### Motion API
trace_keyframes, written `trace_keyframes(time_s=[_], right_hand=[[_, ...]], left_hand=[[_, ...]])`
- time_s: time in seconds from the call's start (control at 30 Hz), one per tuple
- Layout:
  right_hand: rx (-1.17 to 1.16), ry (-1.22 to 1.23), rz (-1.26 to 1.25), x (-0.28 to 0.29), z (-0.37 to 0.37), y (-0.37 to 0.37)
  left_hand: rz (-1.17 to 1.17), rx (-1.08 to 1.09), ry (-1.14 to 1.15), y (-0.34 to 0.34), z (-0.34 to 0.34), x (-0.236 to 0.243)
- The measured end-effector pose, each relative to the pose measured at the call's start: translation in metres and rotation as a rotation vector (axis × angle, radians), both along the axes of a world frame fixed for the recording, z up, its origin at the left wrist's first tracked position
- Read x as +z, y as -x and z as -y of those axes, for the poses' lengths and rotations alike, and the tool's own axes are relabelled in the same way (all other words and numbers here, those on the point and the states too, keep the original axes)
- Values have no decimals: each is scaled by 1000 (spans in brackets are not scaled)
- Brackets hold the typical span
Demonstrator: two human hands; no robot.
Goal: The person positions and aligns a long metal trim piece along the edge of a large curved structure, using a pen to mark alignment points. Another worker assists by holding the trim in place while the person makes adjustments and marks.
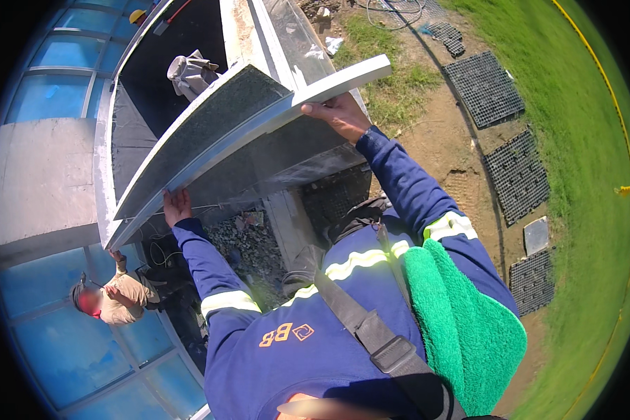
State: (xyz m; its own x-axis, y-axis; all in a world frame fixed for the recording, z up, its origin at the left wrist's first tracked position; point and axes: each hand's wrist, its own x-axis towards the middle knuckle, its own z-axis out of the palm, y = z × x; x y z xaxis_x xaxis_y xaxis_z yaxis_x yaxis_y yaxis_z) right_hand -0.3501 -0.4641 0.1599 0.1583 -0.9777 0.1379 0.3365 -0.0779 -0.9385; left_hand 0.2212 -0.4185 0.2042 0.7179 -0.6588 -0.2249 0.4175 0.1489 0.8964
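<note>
Head view: panel between both hands' grip.

Left hand and right hand grip a framed glass panel above the gravel

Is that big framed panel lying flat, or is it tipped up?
Tipped. The framed panel slopes, its far end raised, with the left hand under its lower edge and the right hand gripping its higher edge.

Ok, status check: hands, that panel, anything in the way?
Left hand and right hand both gripping the long grey framed panel, held tilted. Another person stands below, near the left end.
</note>
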Motion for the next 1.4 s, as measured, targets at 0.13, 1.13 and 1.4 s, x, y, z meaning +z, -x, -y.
trace_keyframes(time_s=[0.13,1.13,1.4], right_hand=[[-14,5,0,1,0,0],[-87,4,117,-17,1,-6],[-92,65,54,-28,4,-3]], left_hand=[[-12,43,-6,10,1,5],[253,-296,-208,137,-58,-78],[1114,-1167,-848,201,-167,-238]])
